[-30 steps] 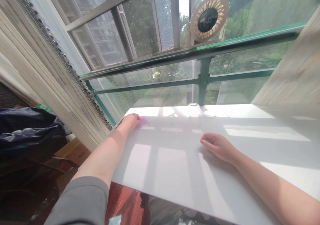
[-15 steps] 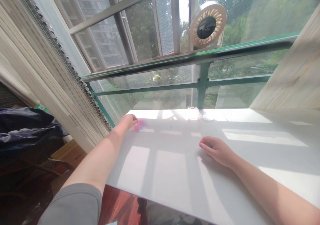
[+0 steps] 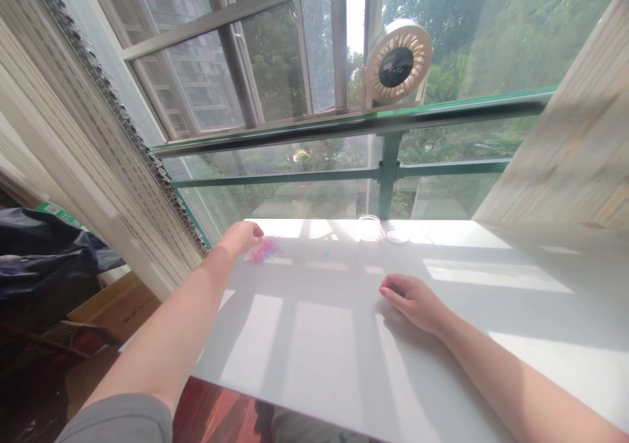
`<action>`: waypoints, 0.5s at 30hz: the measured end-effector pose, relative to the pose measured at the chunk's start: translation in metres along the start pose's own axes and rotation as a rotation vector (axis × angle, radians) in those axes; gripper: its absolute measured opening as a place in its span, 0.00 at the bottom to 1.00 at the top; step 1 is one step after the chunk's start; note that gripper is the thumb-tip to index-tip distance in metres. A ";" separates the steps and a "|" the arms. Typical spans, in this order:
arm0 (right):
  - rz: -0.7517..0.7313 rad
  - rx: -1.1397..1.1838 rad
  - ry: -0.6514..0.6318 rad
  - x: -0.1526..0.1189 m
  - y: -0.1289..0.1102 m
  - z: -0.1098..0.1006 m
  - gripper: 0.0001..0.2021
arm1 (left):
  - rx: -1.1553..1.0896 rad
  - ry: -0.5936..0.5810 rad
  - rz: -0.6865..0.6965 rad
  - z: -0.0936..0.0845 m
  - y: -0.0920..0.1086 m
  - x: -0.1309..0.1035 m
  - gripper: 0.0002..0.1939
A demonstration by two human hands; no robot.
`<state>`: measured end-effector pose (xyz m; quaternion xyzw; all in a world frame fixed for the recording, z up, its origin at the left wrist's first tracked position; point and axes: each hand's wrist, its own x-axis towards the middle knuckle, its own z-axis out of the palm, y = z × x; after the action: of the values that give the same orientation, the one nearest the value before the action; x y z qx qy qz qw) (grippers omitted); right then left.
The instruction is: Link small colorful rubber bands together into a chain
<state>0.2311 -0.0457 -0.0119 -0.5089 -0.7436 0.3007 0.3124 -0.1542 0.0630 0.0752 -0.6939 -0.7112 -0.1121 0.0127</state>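
My left hand (image 3: 240, 236) reaches to the far left of the white table (image 3: 319, 338). Its fingers are bent and pressed together at the upper left edge of a loose pile of tiny pink, purple and blue pieces (image 3: 264, 250), too small to make out. Whatever is between those fingertips, if anything, is hidden. Near the middle of the table rests my right hand (image 3: 413, 302), on its side, fingers loosely curled and thumb against the forefinger; nothing shows in it. Beyond it, by the far edge, stand a clear round jar (image 3: 371, 230) and a pale round lid (image 3: 397, 236).
A round fan (image 3: 399, 63) stands by the window above a green railing (image 3: 319, 128). Curtains hang at the left (image 3: 93, 115) and right (image 3: 531, 141). Left of the table are a cardboard box (image 3: 108, 305) and a dark plastic bag (image 3: 44, 253).
The whole view has shifted, so things sit further left and the fan lower. My left hand's fingertips have moved slightly back from the pile. My right hand keeps its pose.
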 end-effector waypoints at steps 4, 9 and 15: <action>0.002 0.010 0.002 0.000 -0.001 0.000 0.12 | -0.189 0.041 0.093 0.001 0.038 -0.016 0.10; 0.009 0.033 0.009 -0.002 -0.002 0.000 0.12 | -0.461 0.048 0.249 0.023 0.100 -0.037 0.11; -0.008 0.060 0.010 -0.001 -0.002 0.000 0.11 | -0.887 -0.064 0.357 0.064 0.169 -0.059 0.10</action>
<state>0.2300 -0.0473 -0.0105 -0.4978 -0.7348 0.3191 0.3322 0.0245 0.0179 0.0267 -0.7467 -0.4645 -0.3794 -0.2875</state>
